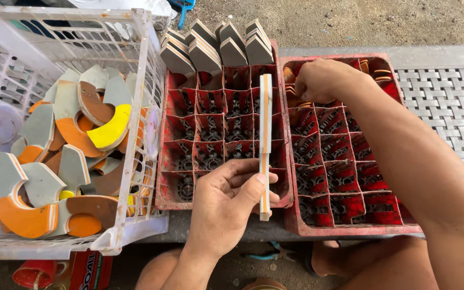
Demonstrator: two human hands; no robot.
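My left hand (222, 207) grips a flat foam cut-out (265, 126) seen edge-on, white with an orange layer, held upright over the left red divided crate (166, 161). My right hand (322, 79) reaches into the far left corner of the right red divided crate (350, 228), fingers curled down among orange and brown foam pieces (291, 91); what it holds is hidden. Grey foam pieces (216, 45) stand in the far row of the left crate.
A white plastic basket (135, 134) at left holds several curved foam scraps in grey, orange, brown and yellow. A grey woven mat (449, 107) lies at right. A red container (33, 274) sits below the basket. My knees show at the bottom.
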